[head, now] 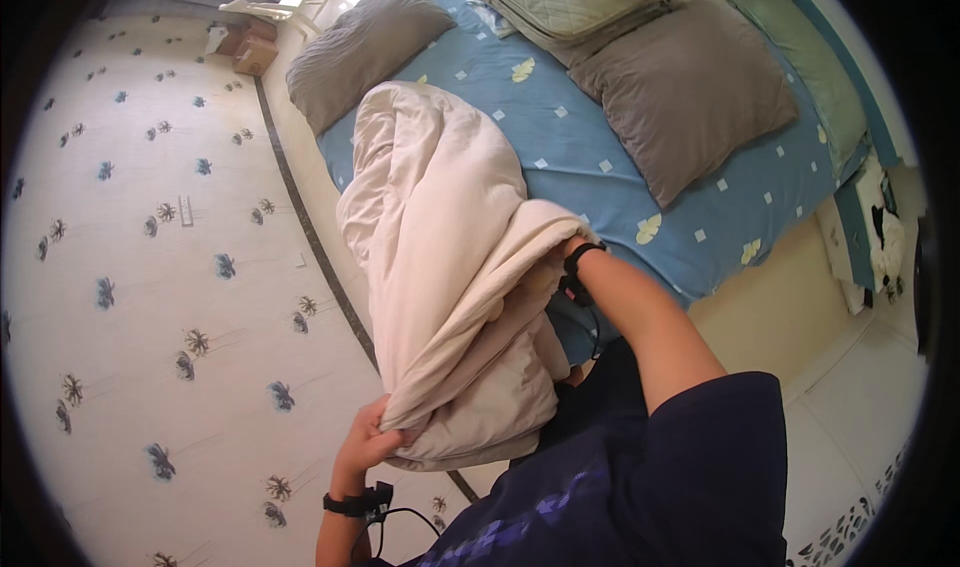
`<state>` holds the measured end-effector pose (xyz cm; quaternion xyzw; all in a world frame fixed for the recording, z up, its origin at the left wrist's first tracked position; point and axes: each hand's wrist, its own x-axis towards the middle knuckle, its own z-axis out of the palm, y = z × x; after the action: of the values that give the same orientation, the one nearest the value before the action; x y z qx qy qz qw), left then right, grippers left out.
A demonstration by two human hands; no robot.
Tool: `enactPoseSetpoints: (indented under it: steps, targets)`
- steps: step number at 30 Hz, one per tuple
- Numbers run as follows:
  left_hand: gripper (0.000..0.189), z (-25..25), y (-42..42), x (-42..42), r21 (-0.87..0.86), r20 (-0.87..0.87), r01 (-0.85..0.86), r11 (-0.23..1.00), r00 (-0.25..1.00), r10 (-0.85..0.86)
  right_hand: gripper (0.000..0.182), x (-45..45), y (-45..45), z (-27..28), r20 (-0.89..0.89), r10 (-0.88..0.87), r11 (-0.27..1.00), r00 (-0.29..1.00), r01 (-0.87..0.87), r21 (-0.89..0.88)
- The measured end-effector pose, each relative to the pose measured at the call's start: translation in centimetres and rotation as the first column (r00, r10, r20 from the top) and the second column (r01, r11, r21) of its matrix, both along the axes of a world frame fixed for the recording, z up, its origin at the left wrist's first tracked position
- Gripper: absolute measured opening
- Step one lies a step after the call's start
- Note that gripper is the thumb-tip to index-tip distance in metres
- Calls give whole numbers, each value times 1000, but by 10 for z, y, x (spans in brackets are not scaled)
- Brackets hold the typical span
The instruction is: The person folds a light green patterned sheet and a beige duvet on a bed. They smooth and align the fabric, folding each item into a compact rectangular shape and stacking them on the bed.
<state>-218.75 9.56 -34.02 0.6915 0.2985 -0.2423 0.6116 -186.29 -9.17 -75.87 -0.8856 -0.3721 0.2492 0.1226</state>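
A bunched cream duvet (442, 199) hangs over the bed's near edge in front of me. My left hand (375, 436) grips its lower left edge, the thumb lying over the cloth. A rolled edge of the duvet runs from there up to my right hand (568, 250). That hand is tucked under the fold, its fingers hidden by the cloth. Both wrists wear black straps, and a thin cable hangs near each. Below the rolled edge, a lower layer of the duvet sags against my dark clothing.
The bed (540, 135) has a blue patterned sheet. On it lie a ribbed grey cushion (367, 45), a grey-brown pillow (690, 94), a green pillow (810, 71) and folded quilted bedding (570, 4). A white chair (300, 4) and cardboard boxes (253, 53) stand by the flower-patterned wall (150, 252).
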Motion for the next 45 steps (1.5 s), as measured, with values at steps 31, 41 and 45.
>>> enactPoseSetpoints:
  steps: [31, 41, 45]
  targets:
    - [73, -9, -12, -86, -215, -354, -248, 944, 921, 162, 90, -120, -27, -23, -722, 362, 91, -589, 793, -602]
    - [51, -79, 7, -154, -332, -435, 319, 888, 783, -444, 57, -17, -8, 67, -805, 530, 208, -267, 961, -182]
    - [76, -54, -14, -41, 607, 48, 227, 762, 946, -320, 42, -25, 26, 243, -803, 595, 270, -35, 949, 160]
